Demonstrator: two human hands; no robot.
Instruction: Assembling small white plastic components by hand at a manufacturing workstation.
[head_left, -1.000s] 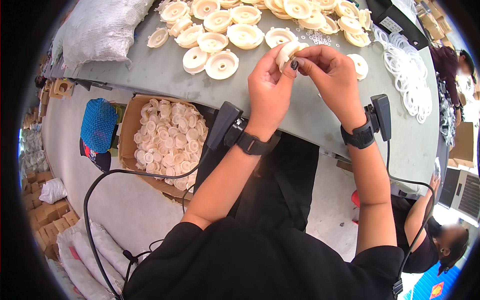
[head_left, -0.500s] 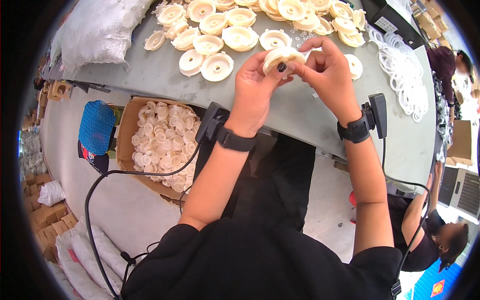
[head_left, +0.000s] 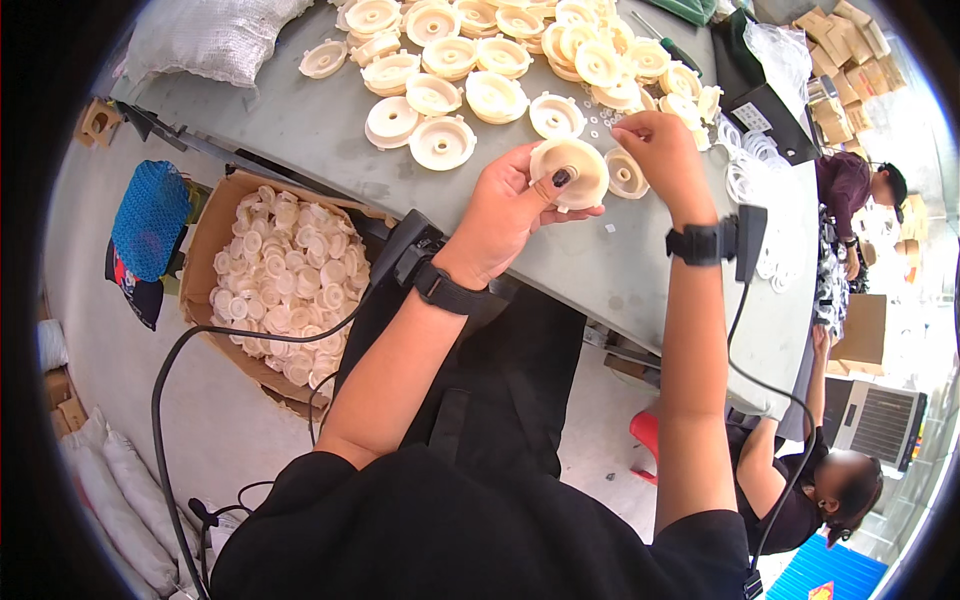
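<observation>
My left hand (head_left: 500, 210) grips a round cream plastic cap (head_left: 585, 165) with a raised rim. Its thumb presses near the centre of the dished side, and fingers support it from below. My right hand (head_left: 668, 165) is just right of the cap, apart from it, with fingertips pinched together; anything between them is too small to make out. Under that hand another cream cap (head_left: 626, 176) lies on the table, partly covered. Small white washers (head_left: 597, 120) are scattered beyond the fingertips. Many similar caps (head_left: 443, 143) lie loose and stacked at the far side.
The grey table (head_left: 335, 150) also holds a white woven sack (head_left: 215, 45), white rings (head_left: 745, 165), a black box (head_left: 765, 110) and a screwdriver (head_left: 680, 58). A carton (head_left: 205, 265) of pale plastic pieces stands on the left floor. Two people are at the right.
My right hand has left the cap and moved toward the small washers. My left hand keeps the cap, lowered and turned with its dished side up. The view has shifted somewhat.
</observation>
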